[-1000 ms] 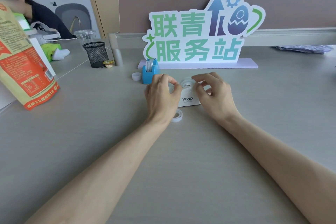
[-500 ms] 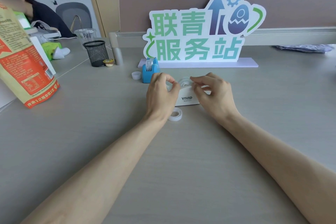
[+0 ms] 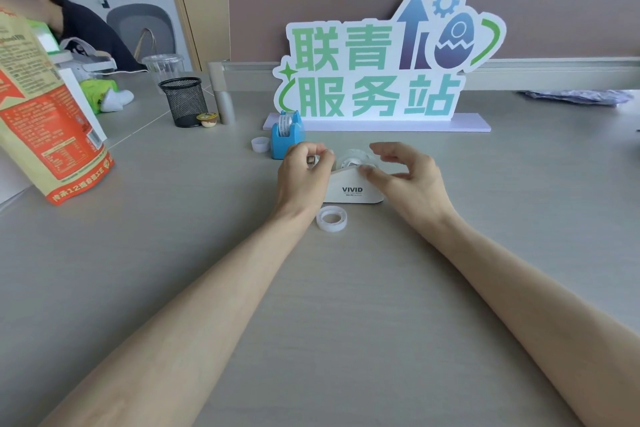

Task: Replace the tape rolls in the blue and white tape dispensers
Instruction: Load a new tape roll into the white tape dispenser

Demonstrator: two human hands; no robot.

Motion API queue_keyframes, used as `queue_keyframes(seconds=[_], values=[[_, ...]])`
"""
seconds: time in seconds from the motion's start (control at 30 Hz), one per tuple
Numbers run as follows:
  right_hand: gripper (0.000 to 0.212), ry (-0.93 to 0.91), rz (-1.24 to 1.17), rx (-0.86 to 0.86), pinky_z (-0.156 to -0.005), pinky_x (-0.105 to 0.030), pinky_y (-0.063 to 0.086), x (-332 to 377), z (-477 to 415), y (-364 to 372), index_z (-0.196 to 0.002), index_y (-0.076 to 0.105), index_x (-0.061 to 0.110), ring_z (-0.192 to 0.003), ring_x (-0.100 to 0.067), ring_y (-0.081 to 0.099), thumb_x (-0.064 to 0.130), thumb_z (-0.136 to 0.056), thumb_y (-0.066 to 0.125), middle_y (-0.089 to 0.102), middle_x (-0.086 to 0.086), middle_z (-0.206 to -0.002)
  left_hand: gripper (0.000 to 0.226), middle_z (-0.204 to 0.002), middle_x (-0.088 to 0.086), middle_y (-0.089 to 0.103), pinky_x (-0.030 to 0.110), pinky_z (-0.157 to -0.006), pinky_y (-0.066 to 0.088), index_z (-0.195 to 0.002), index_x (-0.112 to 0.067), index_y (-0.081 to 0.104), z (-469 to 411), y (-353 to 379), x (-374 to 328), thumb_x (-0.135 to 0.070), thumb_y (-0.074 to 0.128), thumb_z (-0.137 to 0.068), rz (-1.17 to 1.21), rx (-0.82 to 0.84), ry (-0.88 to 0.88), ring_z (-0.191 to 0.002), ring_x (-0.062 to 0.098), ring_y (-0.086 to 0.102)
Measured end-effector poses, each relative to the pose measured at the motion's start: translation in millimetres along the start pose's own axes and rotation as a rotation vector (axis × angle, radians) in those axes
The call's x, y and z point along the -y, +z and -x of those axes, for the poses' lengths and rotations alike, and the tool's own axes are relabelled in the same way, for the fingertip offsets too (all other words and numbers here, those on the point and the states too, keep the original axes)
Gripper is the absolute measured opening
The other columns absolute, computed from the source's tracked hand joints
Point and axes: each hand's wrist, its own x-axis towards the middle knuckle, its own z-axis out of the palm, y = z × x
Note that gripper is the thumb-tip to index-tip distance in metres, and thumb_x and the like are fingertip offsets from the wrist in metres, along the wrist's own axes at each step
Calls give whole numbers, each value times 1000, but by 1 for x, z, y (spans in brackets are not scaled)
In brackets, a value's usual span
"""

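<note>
The white tape dispenser [image 3: 353, 189], marked VIVID, stands mid-table with a clear tape roll [image 3: 355, 158] seated in its top. My left hand [image 3: 303, 173] is curled round its left cutter end, thumb and forefinger pinched together there. Any tape strip between them is too thin to see. My right hand [image 3: 410, 177] is at the dispenser's right side, its thumb tip on the top edge and its fingers spread above the roll. A loose tape roll [image 3: 331, 218] lies flat just in front of the dispenser. The blue tape dispenser [image 3: 285, 137] stands behind my left hand with a roll in it.
A small white cap [image 3: 260, 144] lies left of the blue dispenser. A large standing sign [image 3: 381, 73] is close behind. A black mesh pen cup [image 3: 183, 100], a small round tub [image 3: 207, 119] and an orange bag [image 3: 52, 121] stand to the left. A person sits at far left.
My right hand's fingers have spread and lifted off the roll, leaving the thumb on the white dispenser. My left hand stays pinched at the cutter end.
</note>
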Motion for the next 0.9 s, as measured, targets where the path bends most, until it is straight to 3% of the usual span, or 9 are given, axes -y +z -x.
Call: queue_keyframes(seconds=[0.1,0.27,0.4,0.47,0.53,0.63,0.73,0.9], values=[[58,50,-39,112,-95,-24,46,-5,-3,2,-130,57,25,-116,-5,56,30,-76,80,63,10,-123,14,-112,2,66,25,-89,44,-99,-16,64,-1,0,1,-23,57,-90,7,-21,16,-104,15,60],[58,49,-40,135,-95,-27,49,-8,-4,2,-124,60,22,-111,-10,61,27,-71,84,66,6,-118,17,-110,8,65,26,-80,43,-100,-13,60,-5,-3,5,-25,51,-92,65,-92,-41,-105,23,59],[57,52,-29,116,-86,-19,47,-7,-4,1,-120,62,20,-106,-8,60,27,-69,86,66,8,-113,12,-80,-8,56,23,-66,37,-93,-14,56,-8,-7,6,-22,48,-94,145,-152,-97,-81,16,51],[57,51,-23,109,-84,-19,46,-7,-4,2,-119,62,20,-105,-9,60,28,-68,87,66,8,-113,12,-78,-8,55,26,-68,40,-93,-14,56,-9,-9,7,-23,48,-94,155,-163,-120,-79,17,51],[58,55,-22,107,-85,-20,46,-7,-4,2,-119,62,20,-106,-9,60,29,-67,87,66,7,-114,13,-84,-6,61,32,-80,50,-95,-15,58,-11,-13,9,-24,50,-93,177,-172,-150,-88,20,60],[59,47,-19,106,-83,-17,46,-7,-4,2,-120,62,21,-104,-8,60,29,-67,87,66,7,-115,9,-81,-10,66,43,-93,53,-85,-18,61,-14,-20,10,-21,55,-91,221,-179,-156,-86,12,61],[59,43,-23,107,-85,-19,46,-8,-4,2,-120,62,21,-104,-8,60,29,-68,87,66,6,-116,14,-78,-10,67,39,-90,51,-77,-24,62,-15,-26,10,-17,59,-89,236,-167,-133,-75,4,59],[59,36,-18,110,-86,-20,46,-8,-4,2,-121,61,21,-105,-9,60,30,-68,86,66,6,-117,5,-78,-9,68,33,-83,49,-90,-21,63,-17,-28,12,-17,62,-89,259,-168,-124,-72,1,58]])
